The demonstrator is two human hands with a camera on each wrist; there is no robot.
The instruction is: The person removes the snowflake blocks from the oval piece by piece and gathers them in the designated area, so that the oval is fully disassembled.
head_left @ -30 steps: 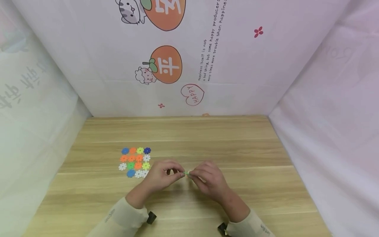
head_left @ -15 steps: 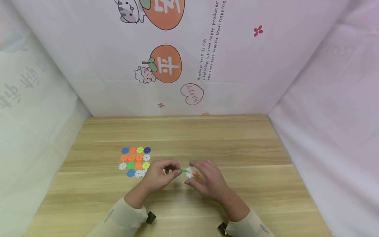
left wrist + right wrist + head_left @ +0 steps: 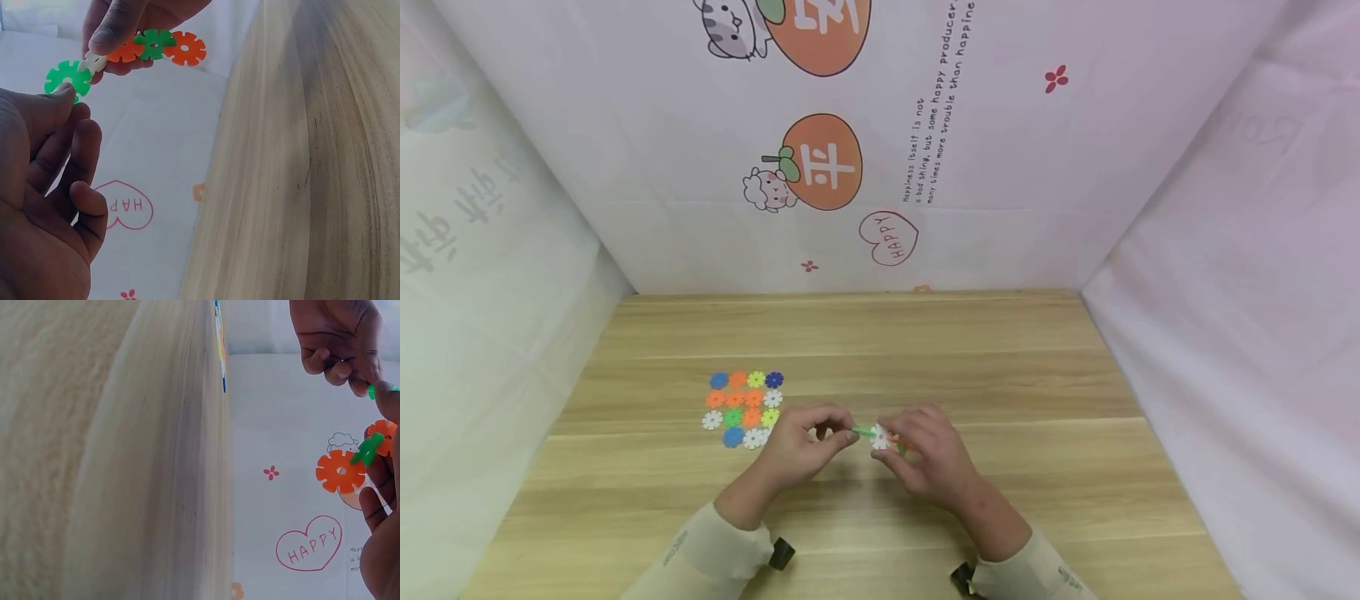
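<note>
A person sits at a light wooden worktop [image 3: 970,367] enclosed on three sides by pale printed cloth; both forearms, in cream sleeves, reach in from the near edge and the hands meet above the middle of the worktop, towards its near half.

The right hand [image 3: 928,454] pinches a short chain of snowflake discs [image 3: 147,49] between thumb and fingers; in the left wrist view the chain reads, end to end, as a white disc, an orange one, a green one and an orange one, slotted together edge to edge and held clear of the wood.

The left hand [image 3: 805,446] pinches a single green disc [image 3: 67,77] between thumb and forefinger, its other fingers loosely curled below; this disc touches the white end of the chain, though whether it is slotted in cannot be told.

To the left of the hands, near the worktop's left edge, a patch of loose discs [image 3: 743,408] lies flat in neat rows; blue, orange, yellow-green, green and white pieces, set just beside one another.

On the cloth behind the far edge are printed orange fruits, a small cartoon sheep, a cat, lines of text and a heart reading HAPPY [image 3: 889,237].
</note>
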